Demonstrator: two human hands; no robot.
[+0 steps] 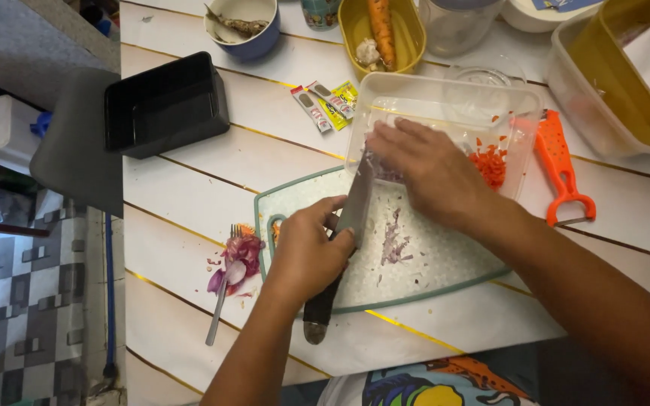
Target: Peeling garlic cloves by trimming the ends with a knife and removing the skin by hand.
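Your left hand [306, 252] is wrapped tight around the dark handle of a big knife [344, 244]. The flat blade is tilted up, with its tip at the edge of the clear plastic tub [445, 94]. Your right hand [426, 169] lies open and flat, fingers spread a little, brushing along the blade near the tub's rim. It holds nothing.

The cutting board [445, 259] sits on the surface right under both hands. A small pile of chopped purple onion [394, 239] lies in the middle of the board. Some purple bits seem to be just under your right hand, at the tub's edge, but your fingers hide them. Orange carrot bits [488, 165] already sit inside the tub.

It looks like you are at the step of moving chopped onion from the board into the tub, wiping it off the blade.

The next move calls for a gentle scoop: slide the blade under the pile left on the board, lift it level, and push the bits off with flat fingers. Keep your fingers on the flat side, away from the sharp edge.

Onion peels [241, 256] and a fork [222, 297] lie just left of the board. An orange peeler [562, 169] lies to the right of the tub.
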